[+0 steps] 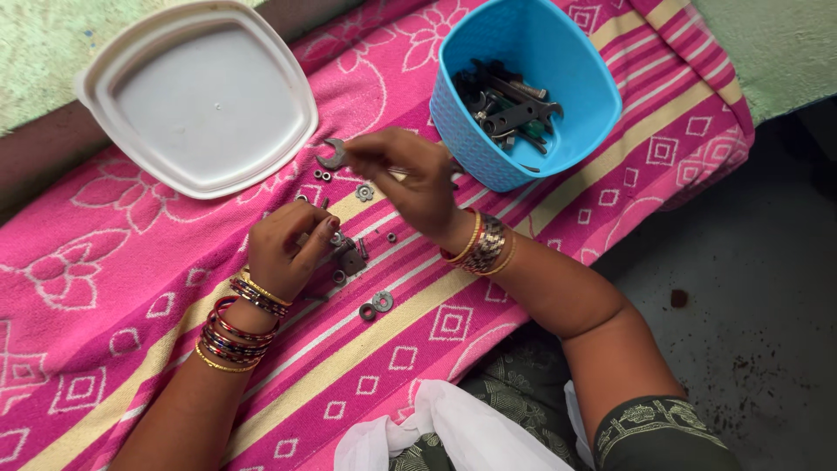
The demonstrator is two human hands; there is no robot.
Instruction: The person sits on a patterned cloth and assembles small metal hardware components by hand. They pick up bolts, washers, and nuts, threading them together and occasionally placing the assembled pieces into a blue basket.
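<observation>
Pinching a small open-ended spanner [332,155] by its shank, the right hand [410,179] hovers over the pink patterned towel [131,262], while the left hand [283,249] curls, fingers bent, on loose nuts and washers [375,305]. Beyond them sit a blue plastic tub [575,105] holding spanners and a square white lid [200,96], with grey floor alongside.

A pink towel [131,262] with white flowers, little squares and tan stripes covers the tabletop. Behind it stands a pale green wall [35,52]. On the right, the floor [767,288] is dark grey and dusty, with small specks. The light is soft.
</observation>
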